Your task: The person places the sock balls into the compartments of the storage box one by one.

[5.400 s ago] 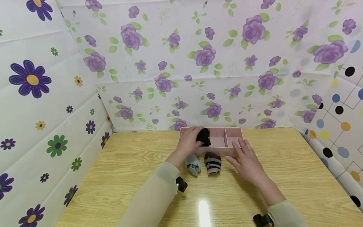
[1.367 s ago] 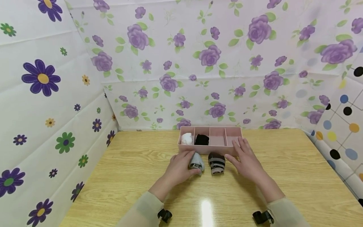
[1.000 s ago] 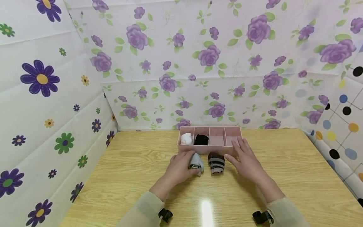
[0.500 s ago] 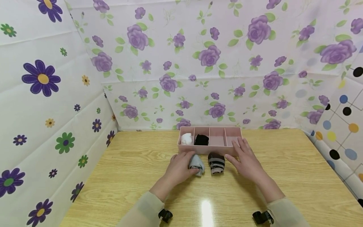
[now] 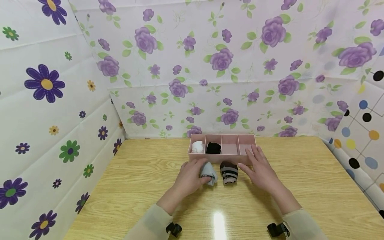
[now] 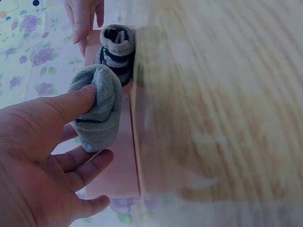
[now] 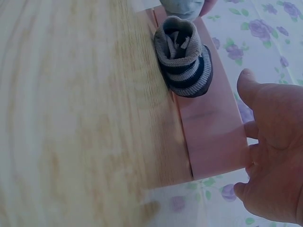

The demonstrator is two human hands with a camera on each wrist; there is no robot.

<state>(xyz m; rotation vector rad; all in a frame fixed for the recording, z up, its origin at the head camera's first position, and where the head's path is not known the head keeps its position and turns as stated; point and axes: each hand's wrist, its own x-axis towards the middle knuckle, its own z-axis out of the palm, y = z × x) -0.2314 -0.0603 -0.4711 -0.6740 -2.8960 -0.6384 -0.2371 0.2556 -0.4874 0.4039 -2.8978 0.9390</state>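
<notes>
My left hand (image 5: 189, 178) pinches a rolled light grey-blue sock (image 5: 209, 174) in front of the box. In the left wrist view the thumb presses on that sock (image 6: 102, 109), with fingers behind and below it. Just right of it a rolled black-and-grey striped sock (image 5: 229, 172) sits on the table, untouched. My right hand (image 5: 262, 170), fingers spread and fairly straight, rests at the right end of the pink divided box (image 5: 222, 158). In the box, a white rolled sock (image 5: 197, 147) lies in the leftmost compartment and a black one (image 5: 213, 148) in the compartment beside it.
The wooden table (image 5: 135, 186) reaches back to a wall covered in flowered cloth (image 5: 180, 110). The box stands near the table's back edge. Its two right compartments show bare floors. A black wrist device (image 5: 174, 229) is at the left sleeve.
Since the oldest frame, my left hand has let go of the black sock in the box and come down to the grey-blue sock. That sock has since tilted slightly. My right hand stays put.
</notes>
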